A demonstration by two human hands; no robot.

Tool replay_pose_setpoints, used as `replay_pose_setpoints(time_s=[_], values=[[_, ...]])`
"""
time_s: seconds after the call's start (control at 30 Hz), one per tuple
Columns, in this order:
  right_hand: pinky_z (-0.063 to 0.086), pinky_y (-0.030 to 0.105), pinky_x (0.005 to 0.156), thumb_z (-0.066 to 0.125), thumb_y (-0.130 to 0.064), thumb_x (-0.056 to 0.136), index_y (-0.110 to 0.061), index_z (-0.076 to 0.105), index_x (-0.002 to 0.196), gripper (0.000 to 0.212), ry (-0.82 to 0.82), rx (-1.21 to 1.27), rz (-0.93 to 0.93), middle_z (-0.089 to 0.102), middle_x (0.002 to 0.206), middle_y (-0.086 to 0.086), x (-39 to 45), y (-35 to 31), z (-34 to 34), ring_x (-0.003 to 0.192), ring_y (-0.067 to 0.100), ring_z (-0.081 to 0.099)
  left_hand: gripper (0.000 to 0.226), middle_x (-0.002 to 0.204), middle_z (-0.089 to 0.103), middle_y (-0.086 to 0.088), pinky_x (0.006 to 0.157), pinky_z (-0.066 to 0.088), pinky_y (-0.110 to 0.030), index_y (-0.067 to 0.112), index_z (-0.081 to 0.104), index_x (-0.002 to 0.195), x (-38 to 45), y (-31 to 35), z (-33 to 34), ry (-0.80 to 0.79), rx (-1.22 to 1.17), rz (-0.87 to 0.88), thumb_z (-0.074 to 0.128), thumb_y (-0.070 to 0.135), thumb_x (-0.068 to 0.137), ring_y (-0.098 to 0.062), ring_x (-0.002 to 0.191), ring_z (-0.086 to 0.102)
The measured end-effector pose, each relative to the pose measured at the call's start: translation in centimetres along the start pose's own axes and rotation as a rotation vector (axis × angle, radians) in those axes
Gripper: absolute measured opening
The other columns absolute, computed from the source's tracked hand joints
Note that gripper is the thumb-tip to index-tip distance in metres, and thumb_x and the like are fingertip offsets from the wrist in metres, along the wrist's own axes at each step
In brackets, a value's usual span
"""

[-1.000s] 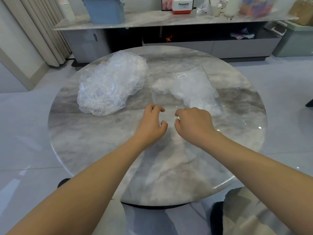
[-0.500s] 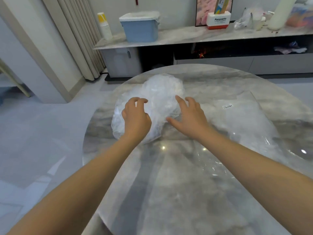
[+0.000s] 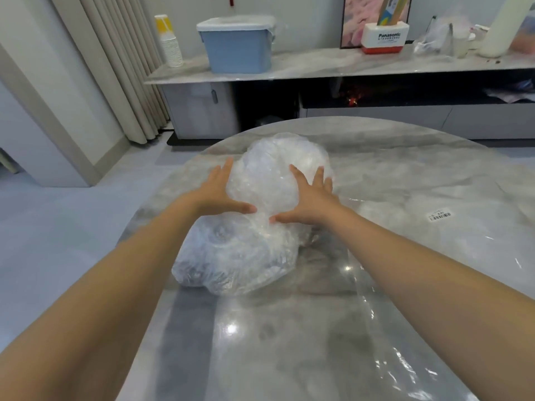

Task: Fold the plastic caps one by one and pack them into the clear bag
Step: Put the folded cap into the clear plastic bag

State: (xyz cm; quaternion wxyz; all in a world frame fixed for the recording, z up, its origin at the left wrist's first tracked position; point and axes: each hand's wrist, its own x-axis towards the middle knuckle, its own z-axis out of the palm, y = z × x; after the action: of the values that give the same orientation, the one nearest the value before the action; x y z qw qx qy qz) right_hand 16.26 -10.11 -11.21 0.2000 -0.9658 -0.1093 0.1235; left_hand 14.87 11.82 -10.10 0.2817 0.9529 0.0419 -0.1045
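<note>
A big crumpled heap of clear plastic caps (image 3: 254,227) lies on the round marble table (image 3: 289,342), left of centre. My left hand (image 3: 218,191) presses flat against the heap's left side, fingers straight, thumb pointing right. My right hand (image 3: 311,195) lies spread on its right side, thumb pointing left. Between them the heap is pinched in at the waist. The clear bag (image 3: 428,227), flat with a barcode label (image 3: 439,216), lies on the table to the right of the heap; some white folded caps show faintly inside it.
Behind the table runs a low marble-topped cabinet (image 3: 318,68) with a blue lidded bin (image 3: 237,43), a stack of paper cups (image 3: 170,41) and a white and red box (image 3: 383,39). Curtains (image 3: 115,68) hang at the left. The table edge curves off on the left.
Both hands left the clear bag's mouth and went left to the heap of caps. They now lie flat on its two sides. The view turned left and moved closer.
</note>
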Motion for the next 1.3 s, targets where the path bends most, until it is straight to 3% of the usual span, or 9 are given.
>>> replay_pose_setpoints(time_s=[0.1, 0.2, 0.4, 0.63, 0.73, 0.83, 1.0, 1.2, 1.3], values=[[0.014, 0.051, 0.113, 0.072, -0.067, 0.062, -0.041, -0.008, 0.147, 0.12, 0.004, -0.039, -0.035, -0.012, 0.157, 0.016, 1.2, 0.1, 0.6, 0.143, 0.041, 0.004, 0.125, 0.158, 0.011, 0.005, 0.116, 0.022, -0.044, 0.032, 0.001, 0.152, 1.3, -0.1, 1.5, -0.019, -0.107, 0.067, 0.081, 0.058, 0.059, -0.02, 0.144, 0.014], [0.014, 0.048, 0.114, 0.073, -0.062, 0.066, -0.037, 0.0, 0.149, 0.114, -0.036, -0.043, -0.078, -0.002, 0.158, 0.012, 1.2, 0.1, 0.9, 0.142, 0.037, 0.01, 0.119, 0.147, 0.038, 0.003, 0.11, 0.033, -0.048, 0.036, 0.022, 0.147, 1.0, -0.2, 3.1, 0.005, -0.161, 0.057, 0.071, 0.068, 0.043, -0.025, 0.134, 0.034], [0.013, 0.043, 0.115, 0.074, -0.056, 0.069, -0.034, 0.004, 0.15, 0.109, -0.159, -0.084, -0.132, 0.002, 0.158, 0.009, -2.9, 0.4, 0.9, 0.144, 0.031, 0.01, 0.115, 0.139, 0.047, 0.002, 0.103, 0.041, -0.049, 0.034, 0.029, 0.143, -3.4, -0.4, 6.0, 0.048, -0.163, -0.042, 0.067, 0.074, 0.042, -0.026, 0.129, 0.042], [0.016, 0.038, 0.117, 0.076, -0.047, 0.073, -0.022, 0.0, 0.151, 0.112, -0.276, -0.128, -0.153, 0.004, 0.158, 0.004, -12.6, -0.3, 0.6, 0.145, 0.025, 0.01, 0.101, 0.136, 0.049, 0.01, 0.096, 0.041, -0.049, 0.043, 0.028, 0.138, -13.7, 0.4, 10.2, 0.102, 0.006, -0.198, 0.056, 0.078, 0.047, -0.024, 0.122, 0.047], [0.019, 0.04, 0.116, 0.077, -0.05, 0.069, -0.018, -0.001, 0.151, 0.118, -0.275, -0.16, -0.15, 0.011, 0.156, 0.005, -16.2, -0.1, 0.9, 0.144, 0.025, 0.013, 0.106, 0.146, 0.037, 0.005, 0.105, 0.034, -0.049, 0.035, 0.017, 0.145, -19.0, 2.4, 11.3, 0.129, -0.013, -0.263, 0.058, 0.075, 0.056, -0.027, 0.131, 0.037], [0.012, 0.042, 0.117, 0.071, -0.051, 0.077, -0.02, -0.003, 0.151, 0.109, -0.26, -0.229, -0.211, 0.002, 0.158, 0.008, -19.3, 0.0, 1.0, 0.145, 0.027, 0.006, 0.104, 0.152, 0.026, -0.002, 0.11, 0.027, -0.048, 0.03, 0.007, 0.15, -22.7, 4.1, 11.8, 0.145, 0.0, -0.311, 0.062, 0.067, 0.069, -0.031, 0.137, 0.027], [0.015, 0.045, 0.115, 0.07, -0.053, 0.076, -0.035, 0.0, 0.15, 0.104, -0.134, -0.267, -0.228, -0.004, 0.158, 0.014, -22.6, 0.0, 0.5, 0.145, 0.034, 0.003, 0.109, 0.159, 0.003, -0.007, 0.114, 0.017, -0.049, 0.027, -0.008, 0.151, -26.3, 6.0, 10.5, 0.15, -0.062, -0.317, 0.063, 0.063, 0.077, -0.032, 0.144, 0.012], [0.014, 0.044, 0.115, 0.07, -0.036, 0.08, -0.031, 0.004, 0.151, 0.097, -0.046, -0.188, -0.253, -0.001, 0.158, 0.015, -27.0, 0.3, -1.5, 0.145, 0.03, 0.003, 0.103, 0.159, -0.003, -0.006, 0.114, 0.016, -0.051, 0.027, -0.004, 0.151, -30.6, 7.9, 8.5, 0.242, -0.064, -0.215, 0.063, 0.058, 0.08, -0.028, 0.146, 0.003], [0.014, 0.041, 0.116, 0.068, -0.033, 0.081, -0.028, 0.008, 0.15, 0.091, 0.021, -0.18, -0.304, 0.007, 0.157, 0.011, -30.3, 0.9, -1.7, 0.144, 0.028, 0.009, 0.089, 0.154, 0.01, -0.008, 0.111, 0.02, -0.043, 0.023, 0.009, 0.149, -33.8, 9.0, 8.8, 0.265, 0.08, -0.172, 0.062, 0.05, 0.084, -0.026, 0.142, 0.011]])
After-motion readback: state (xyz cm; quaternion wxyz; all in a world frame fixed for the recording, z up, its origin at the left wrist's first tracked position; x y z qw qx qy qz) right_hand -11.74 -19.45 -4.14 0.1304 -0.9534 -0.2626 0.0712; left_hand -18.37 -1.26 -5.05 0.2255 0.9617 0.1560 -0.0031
